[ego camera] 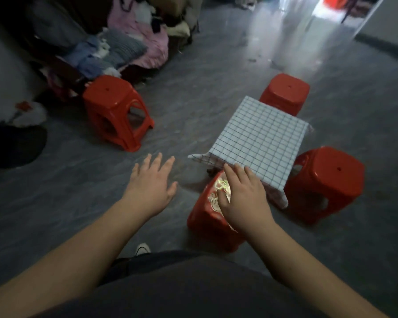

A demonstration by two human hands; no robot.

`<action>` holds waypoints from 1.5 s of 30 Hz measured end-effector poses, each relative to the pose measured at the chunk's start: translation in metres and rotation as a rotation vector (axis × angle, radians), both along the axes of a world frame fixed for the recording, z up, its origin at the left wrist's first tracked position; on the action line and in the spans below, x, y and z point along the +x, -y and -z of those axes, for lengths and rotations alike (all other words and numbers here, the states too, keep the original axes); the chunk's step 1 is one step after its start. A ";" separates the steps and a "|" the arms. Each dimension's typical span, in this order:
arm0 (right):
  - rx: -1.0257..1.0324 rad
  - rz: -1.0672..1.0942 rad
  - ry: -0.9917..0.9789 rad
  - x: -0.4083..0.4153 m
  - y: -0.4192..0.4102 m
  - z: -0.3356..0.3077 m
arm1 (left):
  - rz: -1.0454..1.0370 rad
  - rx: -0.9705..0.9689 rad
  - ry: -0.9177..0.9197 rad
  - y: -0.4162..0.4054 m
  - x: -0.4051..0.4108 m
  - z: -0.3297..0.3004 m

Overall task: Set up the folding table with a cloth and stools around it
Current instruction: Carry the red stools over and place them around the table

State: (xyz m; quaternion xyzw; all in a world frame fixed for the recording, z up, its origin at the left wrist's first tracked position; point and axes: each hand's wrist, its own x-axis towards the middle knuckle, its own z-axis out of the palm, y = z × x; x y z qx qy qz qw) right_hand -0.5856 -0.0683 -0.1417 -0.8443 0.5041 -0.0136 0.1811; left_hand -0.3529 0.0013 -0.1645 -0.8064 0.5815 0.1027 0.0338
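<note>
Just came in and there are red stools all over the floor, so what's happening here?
A person is setting up a small table, already covered with a checked cloth. Three red stools sit against it: far side, right, and the near stool, which the right hand rests on. The left hand hovers open over the floor. A fourth stool stands apart at the left.
</note>
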 end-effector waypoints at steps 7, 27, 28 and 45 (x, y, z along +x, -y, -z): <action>-0.036 -0.156 0.032 0.100 0.002 -0.021 | -0.235 -0.067 -0.052 -0.032 0.083 -0.023; 0.017 -0.300 0.088 0.495 -0.041 -0.032 | -0.423 -0.124 -0.082 -0.118 0.456 -0.069; 0.012 -0.296 0.087 0.503 -0.036 -0.032 | -0.424 -0.127 -0.088 -0.113 0.466 -0.068; 0.069 -0.336 0.121 0.674 0.186 -0.014 | -0.525 -0.092 -0.094 0.109 0.636 -0.029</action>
